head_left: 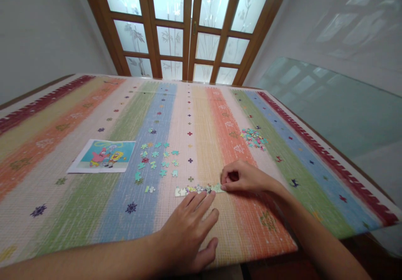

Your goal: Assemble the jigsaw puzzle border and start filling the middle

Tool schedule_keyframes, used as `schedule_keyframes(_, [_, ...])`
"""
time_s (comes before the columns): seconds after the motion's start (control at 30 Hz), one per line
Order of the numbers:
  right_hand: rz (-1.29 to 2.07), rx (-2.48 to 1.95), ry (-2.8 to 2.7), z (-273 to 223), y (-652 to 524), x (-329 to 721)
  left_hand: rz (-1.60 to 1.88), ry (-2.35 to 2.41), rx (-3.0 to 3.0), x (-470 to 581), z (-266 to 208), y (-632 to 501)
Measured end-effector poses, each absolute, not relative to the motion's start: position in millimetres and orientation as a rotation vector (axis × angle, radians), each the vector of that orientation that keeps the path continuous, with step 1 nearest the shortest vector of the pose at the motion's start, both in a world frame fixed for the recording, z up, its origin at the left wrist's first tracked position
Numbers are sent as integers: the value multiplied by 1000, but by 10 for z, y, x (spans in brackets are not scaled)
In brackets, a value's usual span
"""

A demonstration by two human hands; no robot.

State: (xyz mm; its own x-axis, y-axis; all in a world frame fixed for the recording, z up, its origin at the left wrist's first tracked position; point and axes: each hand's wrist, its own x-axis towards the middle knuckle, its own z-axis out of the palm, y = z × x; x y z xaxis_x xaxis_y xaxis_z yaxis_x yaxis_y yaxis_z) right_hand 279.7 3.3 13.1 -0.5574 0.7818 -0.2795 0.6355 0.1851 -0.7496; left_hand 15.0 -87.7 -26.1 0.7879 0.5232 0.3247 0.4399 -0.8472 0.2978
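Observation:
A row of joined jigsaw puzzle pieces lies near the front of the cloth-covered table. My left hand rests with its fingers stretched out, the tips touching the row's lower edge. At the right end of the row, thumb and index finger of my right hand pinch a greenish puzzle piece, partly hidden by the fingertips. Whether that piece is locked into the row cannot be made out. Left of the row sits a small pair of pale pieces.
Several loose teal puzzle pieces are spread out left of centre. A mixed pile of small pieces lies farther right. A printed cartoon picture lies at left on the striped tablecloth. Beyond the table stand wood-framed glass doors.

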Motion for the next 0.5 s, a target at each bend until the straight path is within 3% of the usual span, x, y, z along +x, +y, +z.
schedule_keyframes(0.5, [1190, -1287, -2346, 170, -30, 2749, 546, 730, 2800, 142, -233, -868])
